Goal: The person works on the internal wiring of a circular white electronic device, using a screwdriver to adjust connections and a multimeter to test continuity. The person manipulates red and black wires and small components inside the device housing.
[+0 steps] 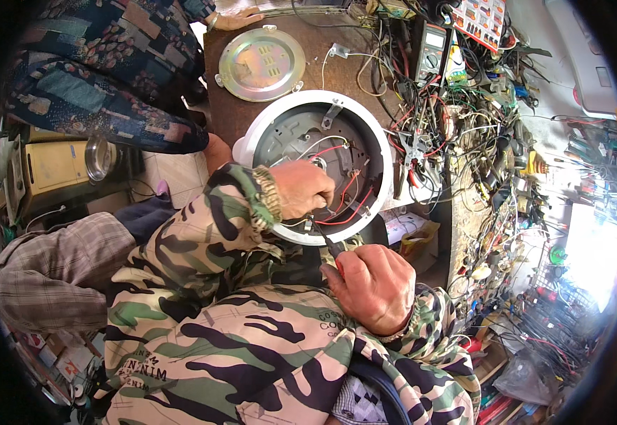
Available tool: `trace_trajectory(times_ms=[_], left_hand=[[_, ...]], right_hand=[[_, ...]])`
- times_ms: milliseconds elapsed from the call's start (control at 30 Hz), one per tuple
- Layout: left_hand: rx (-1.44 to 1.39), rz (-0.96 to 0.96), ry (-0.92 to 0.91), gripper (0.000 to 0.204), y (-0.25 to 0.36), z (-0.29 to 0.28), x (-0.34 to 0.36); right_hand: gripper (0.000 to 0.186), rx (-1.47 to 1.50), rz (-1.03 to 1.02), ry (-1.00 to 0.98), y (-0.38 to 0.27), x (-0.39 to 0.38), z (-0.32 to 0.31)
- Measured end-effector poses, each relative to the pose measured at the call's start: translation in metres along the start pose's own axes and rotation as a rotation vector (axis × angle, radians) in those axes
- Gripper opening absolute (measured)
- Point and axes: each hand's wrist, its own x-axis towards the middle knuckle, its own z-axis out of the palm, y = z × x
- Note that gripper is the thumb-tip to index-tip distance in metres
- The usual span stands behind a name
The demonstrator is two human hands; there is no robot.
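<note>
Reaching into a round housing [380,152] with a white rim and grey inside, the left hand [305,190] has its fingers curled and bunched close together above the near left part of the rim; whether they pinch anything cannot be told, as the fingertips are partly hidden. The right hand [379,287] is closed around a tool [334,248] with a dark shaft and some red at the handle, angled up and left toward the near side of the rim, just below the left fingers.

The housing sits at the near edge of the brown worktop [347,74], open side up. Red wires [334,148] and pale ones run across its inside, and a metal bracket [332,113] stands at its far side.

Near the worktop's far left corner lies a round metal plate [262,64] with small tabs on its edge. A white connector [338,50] on a thin cable lies toward the far edge. Along the right edge a meter [432,49] rests beside a tangle of cables [457,124].

Another person's hand [237,18] touches the far left corner; that person's patterned sleeve [124,117] shows beside the left edge.
</note>
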Motion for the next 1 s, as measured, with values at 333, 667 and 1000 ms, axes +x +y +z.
trace_trajectory(times_ms=[333, 667, 1000], left_hand=[[-0.073, -0.043, 0.051, 0.014, 0.0, -0.002, -0.023], [-0.426, -0.229, -0.164, 0.018, 0.009, -0.018, -0.023], [-0.424, -0.219, 0.022, 0.019, 0.001, -0.005, -0.021]], right_hand=[[0.031, 0.002, 0.041, -0.027, -0.004, 0.002, -0.008], [0.034, 0.051, 0.034, 0.004, 0.001, -0.004, -0.008], [0.031, 0.049, 0.125, 0.024, 0.002, -0.002, -0.009]])
